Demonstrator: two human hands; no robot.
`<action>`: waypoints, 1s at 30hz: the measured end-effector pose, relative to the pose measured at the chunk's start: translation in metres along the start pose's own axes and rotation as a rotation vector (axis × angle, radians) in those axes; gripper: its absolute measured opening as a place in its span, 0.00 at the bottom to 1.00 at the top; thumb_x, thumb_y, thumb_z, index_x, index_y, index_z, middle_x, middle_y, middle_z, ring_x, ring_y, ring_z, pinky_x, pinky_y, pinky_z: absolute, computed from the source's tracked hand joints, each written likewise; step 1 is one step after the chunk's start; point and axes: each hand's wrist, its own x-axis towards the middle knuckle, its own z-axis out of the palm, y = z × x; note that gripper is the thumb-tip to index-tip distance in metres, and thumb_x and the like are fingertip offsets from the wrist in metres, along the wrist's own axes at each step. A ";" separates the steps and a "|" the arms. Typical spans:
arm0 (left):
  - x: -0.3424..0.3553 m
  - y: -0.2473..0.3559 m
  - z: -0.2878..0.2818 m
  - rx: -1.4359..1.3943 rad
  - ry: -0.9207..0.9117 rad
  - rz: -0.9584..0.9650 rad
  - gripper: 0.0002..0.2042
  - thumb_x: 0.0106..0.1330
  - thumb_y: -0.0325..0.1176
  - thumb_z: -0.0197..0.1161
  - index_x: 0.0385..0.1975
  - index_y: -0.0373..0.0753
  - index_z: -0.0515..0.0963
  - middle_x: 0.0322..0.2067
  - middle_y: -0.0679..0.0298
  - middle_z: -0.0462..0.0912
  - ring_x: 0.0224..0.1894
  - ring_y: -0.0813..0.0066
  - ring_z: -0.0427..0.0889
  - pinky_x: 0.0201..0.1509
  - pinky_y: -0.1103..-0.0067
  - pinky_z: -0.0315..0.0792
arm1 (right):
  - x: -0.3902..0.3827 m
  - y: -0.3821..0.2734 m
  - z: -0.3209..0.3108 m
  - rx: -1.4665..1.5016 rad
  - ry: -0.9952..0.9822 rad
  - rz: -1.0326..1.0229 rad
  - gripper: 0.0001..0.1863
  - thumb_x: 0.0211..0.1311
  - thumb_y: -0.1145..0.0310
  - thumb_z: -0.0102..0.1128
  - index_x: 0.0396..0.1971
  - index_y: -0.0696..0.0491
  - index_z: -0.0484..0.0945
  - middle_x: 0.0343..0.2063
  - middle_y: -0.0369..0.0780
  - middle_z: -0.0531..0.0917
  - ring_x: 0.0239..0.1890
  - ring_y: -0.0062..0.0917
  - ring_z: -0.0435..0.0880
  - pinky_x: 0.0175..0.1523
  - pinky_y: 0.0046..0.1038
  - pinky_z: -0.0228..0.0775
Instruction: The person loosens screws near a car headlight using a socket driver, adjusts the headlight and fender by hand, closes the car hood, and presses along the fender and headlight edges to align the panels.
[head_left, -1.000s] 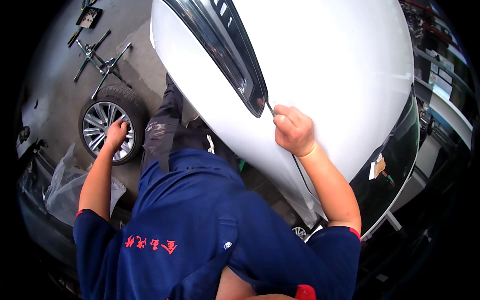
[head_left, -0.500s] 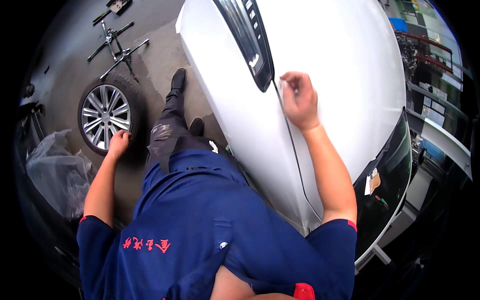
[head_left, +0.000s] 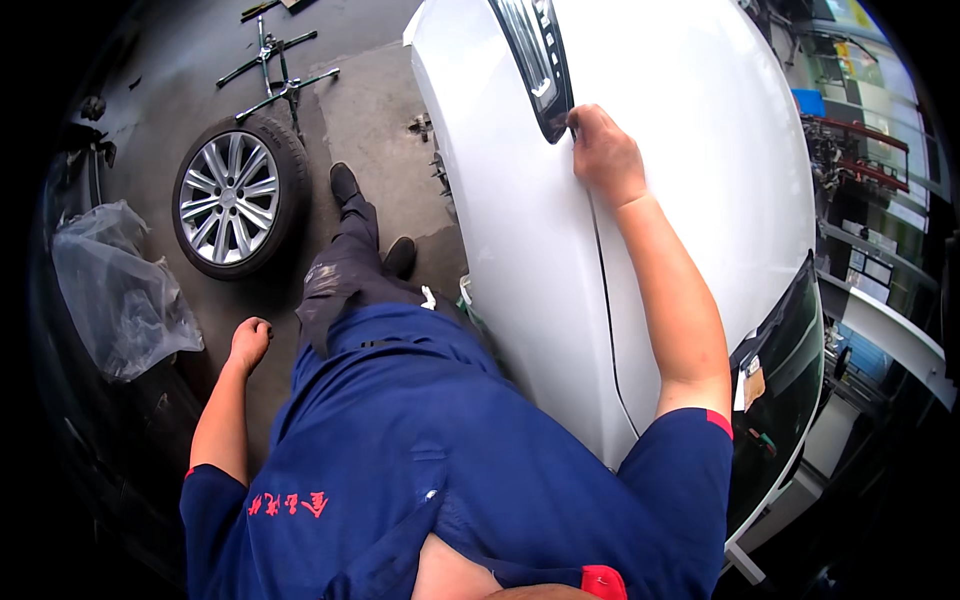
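A white car stands at my right, its hood (head_left: 690,110) and fender (head_left: 510,230) parted by a thin dark seam (head_left: 603,290). My right hand (head_left: 610,160) is over that seam, beside the pointed rear corner of the headlight (head_left: 545,85). Its fingers are pinched together with the fingertips turned down; what they grip, if anything, is hidden. At my left side hangs my left hand (head_left: 252,342), loosely closed, with nothing showing in it and touching nothing. The nearest thing to it is a wheel with a silver rim (head_left: 228,200), farther ahead on the floor.
Cross-shaped lug wrenches (head_left: 268,55) are on the floor beyond the wheel. Clear plastic sheeting (head_left: 125,290) lies at the left. The windshield (head_left: 775,400) is at my right, with racks and shelves (head_left: 870,160) behind the car. Small dark parts (head_left: 420,127) show beside the fender.
My right hand has moved forward along the seam to the headlight corner. My left hand, earlier seen in front of the wheel, now hangs apart from it. The whole view has shifted.
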 end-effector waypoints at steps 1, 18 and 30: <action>-0.001 0.002 0.001 -0.009 0.002 -0.001 0.14 0.72 0.35 0.56 0.42 0.32 0.85 0.35 0.55 0.90 0.40 0.66 0.90 0.50 0.72 0.81 | -0.001 0.000 -0.002 -0.003 -0.001 -0.009 0.10 0.68 0.77 0.55 0.43 0.45 0.74 0.43 0.35 0.86 0.38 0.43 0.88 0.42 0.43 0.82; 0.033 0.049 -0.024 -0.183 0.019 0.091 0.13 0.74 0.33 0.55 0.44 0.33 0.85 0.37 0.58 0.90 0.38 0.70 0.88 0.45 0.75 0.80 | -0.022 0.018 -0.018 0.661 -0.090 0.349 0.14 0.57 0.81 0.45 0.40 0.56 0.78 0.32 0.38 0.84 0.36 0.21 0.83 0.47 0.27 0.77; 0.050 0.105 -0.069 0.118 0.021 0.226 0.14 0.73 0.33 0.56 0.46 0.31 0.85 0.36 0.56 0.89 0.38 0.66 0.87 0.46 0.73 0.80 | -0.047 0.001 -0.067 0.723 -0.393 0.481 0.10 0.69 0.65 0.57 0.43 0.54 0.80 0.32 0.36 0.82 0.32 0.23 0.79 0.39 0.27 0.72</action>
